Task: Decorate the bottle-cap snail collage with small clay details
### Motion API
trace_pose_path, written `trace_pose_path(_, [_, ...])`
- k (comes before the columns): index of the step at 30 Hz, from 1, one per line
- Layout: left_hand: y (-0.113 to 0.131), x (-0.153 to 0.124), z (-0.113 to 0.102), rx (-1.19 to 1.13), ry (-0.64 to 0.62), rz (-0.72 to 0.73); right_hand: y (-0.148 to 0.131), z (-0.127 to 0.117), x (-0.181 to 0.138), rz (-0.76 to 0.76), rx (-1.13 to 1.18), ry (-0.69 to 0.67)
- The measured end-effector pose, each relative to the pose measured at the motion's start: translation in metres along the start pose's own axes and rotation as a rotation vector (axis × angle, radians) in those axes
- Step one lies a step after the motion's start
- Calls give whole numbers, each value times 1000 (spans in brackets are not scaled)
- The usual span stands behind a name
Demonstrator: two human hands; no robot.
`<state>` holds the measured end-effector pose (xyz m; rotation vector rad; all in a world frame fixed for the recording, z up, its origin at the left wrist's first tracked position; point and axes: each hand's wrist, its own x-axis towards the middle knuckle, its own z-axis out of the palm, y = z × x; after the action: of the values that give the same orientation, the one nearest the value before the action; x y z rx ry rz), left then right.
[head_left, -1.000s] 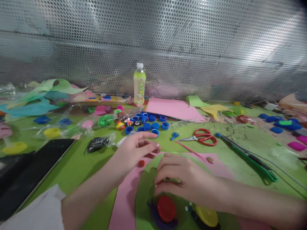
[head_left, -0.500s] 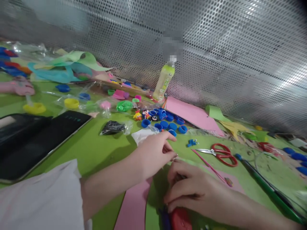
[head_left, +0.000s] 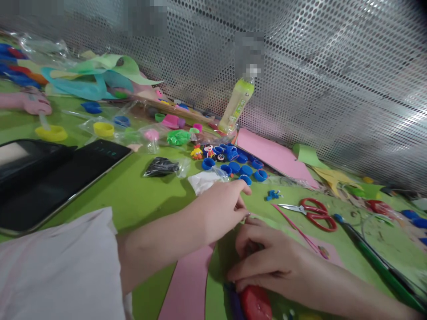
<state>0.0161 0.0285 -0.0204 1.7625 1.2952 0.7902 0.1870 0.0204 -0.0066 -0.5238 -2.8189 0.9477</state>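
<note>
My left hand [head_left: 222, 209] hovers over the far edge of a pink foam sheet [head_left: 187, 284], its fingers curled together in a pinch; what they hold is hidden. My right hand [head_left: 267, 260] lies just right of it, fingers bent and pressing down on a green foam shape [head_left: 216, 266] on the pink sheet. A red bottle cap [head_left: 255, 303] sits under the right hand's heel, with a dark blue piece [head_left: 233, 304] beside it. The fingertips of both hands nearly touch.
Blue caps [head_left: 233, 166] and small cartoon figures [head_left: 203, 152] lie beyond the hands, next to a green drink bottle [head_left: 236, 104]. Red scissors [head_left: 312, 209], a pink stick [head_left: 295, 231] and a green tool [head_left: 376, 262] lie to the right. A black tablet [head_left: 56, 178] rests at left. A perforated metal wall [head_left: 300, 66] closes off the back.
The view has swung left and tilted. My left hand drew in toward my right hand and closed into a pinch. My right hand stayed pressed on the green foam.
</note>
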Motion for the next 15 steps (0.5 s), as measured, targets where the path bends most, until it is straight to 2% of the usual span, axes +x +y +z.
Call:
trace_pose_path(9, [-3,-2,1,3,9,10,2,-6,-1,19,36,1])
trace_pose_path(15, [-4,-1,1,16,1,30,-7,-9,-5,182,-18,56])
